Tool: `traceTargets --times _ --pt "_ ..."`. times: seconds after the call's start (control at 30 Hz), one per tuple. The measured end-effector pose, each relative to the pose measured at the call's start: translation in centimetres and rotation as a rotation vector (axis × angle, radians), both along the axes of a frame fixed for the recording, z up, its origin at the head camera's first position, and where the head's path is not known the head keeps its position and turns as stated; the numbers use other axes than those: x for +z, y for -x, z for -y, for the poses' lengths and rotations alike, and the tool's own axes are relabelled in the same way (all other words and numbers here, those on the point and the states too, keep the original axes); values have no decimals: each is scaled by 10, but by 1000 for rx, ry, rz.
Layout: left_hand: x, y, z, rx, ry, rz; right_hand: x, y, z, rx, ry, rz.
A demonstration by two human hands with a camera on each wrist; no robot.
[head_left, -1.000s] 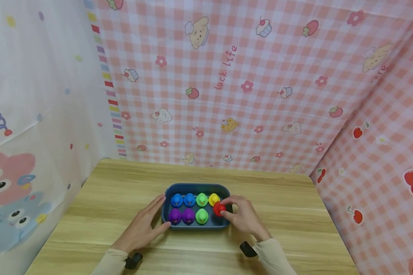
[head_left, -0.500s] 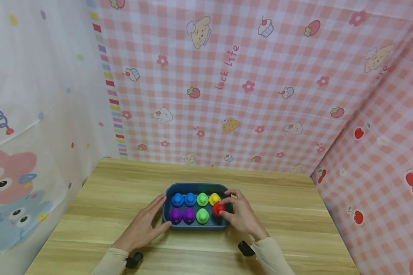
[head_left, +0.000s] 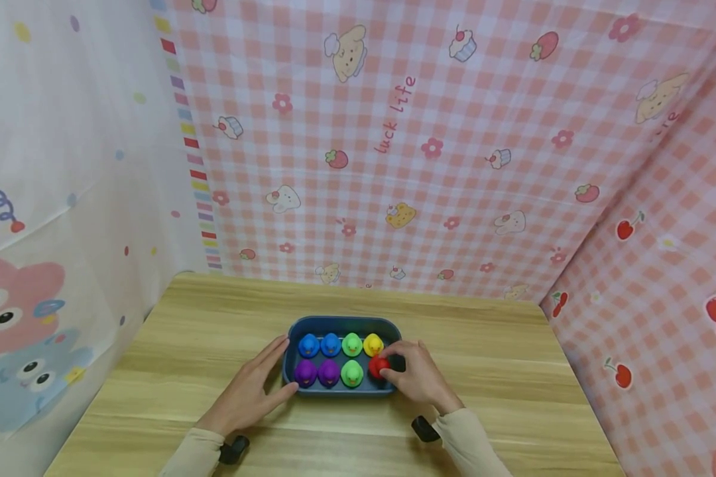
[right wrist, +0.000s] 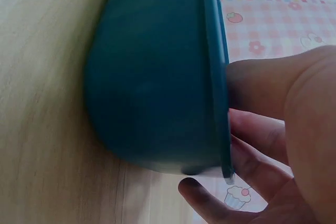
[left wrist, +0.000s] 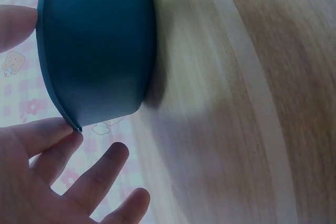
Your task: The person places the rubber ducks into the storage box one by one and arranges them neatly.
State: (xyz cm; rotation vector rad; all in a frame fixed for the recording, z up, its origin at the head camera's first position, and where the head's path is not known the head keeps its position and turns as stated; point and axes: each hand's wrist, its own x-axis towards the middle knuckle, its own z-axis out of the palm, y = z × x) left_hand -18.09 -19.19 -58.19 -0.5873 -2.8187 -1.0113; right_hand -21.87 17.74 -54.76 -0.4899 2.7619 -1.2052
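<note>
A dark blue-green rectangular basin [head_left: 346,393] holds rubber ducks in two rows. Blue ducks [head_left: 309,346], a green one and a yellow duck [head_left: 372,344] form the back row; purple ducks [head_left: 305,373] and a green duck [head_left: 352,374] stand in front. My right hand [head_left: 420,374] reaches over the right end and pinches a red duck [head_left: 378,367] between thumb and fingers, low at the front right. In the right wrist view the basin wall [right wrist: 152,77] hides that duck. My left hand [head_left: 244,391] spreads along the left end, thumb and fingertips touching the rim [left wrist: 50,90].
The basin stands on a wood-grain table [head_left: 215,318]. A pink checked cloth [head_left: 358,185] hangs behind it, with a white printed cloth [head_left: 95,165] at the left and another checked cloth [head_left: 662,298] at the right. Black bands [head_left: 235,450] sit at both wrists.
The right hand has lowered the red duck and brought it slightly forward, away from the yellow duck, into line with the front row. The left hand stays at the rim.
</note>
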Motion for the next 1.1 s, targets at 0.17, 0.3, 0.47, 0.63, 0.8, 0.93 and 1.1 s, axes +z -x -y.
traceTargets --times 0.17,0.3,0.47,0.63,0.8,0.93,1.1 --pt "1 -1 0 -1 -4 6 -3 1 0 -6 -5 32" --pt "1 -1 0 -4 -4 5 -4 1 1 0 1 40" --pt "0 0 0 -6 -3 5 -4 2 3 7 -3 51" --pt "0 -1 -1 -3 -3 -2 -4 2 5 9 -11 62" --pt "0 -2 -1 -1 -5 -2 -5 3 5 11 -17 53" --pt "0 -2 -1 -1 -2 -2 -4 3 4 22 -18 42" --pt "-1 -2 0 1 2 -1 -6 3 5 33 -21 36"
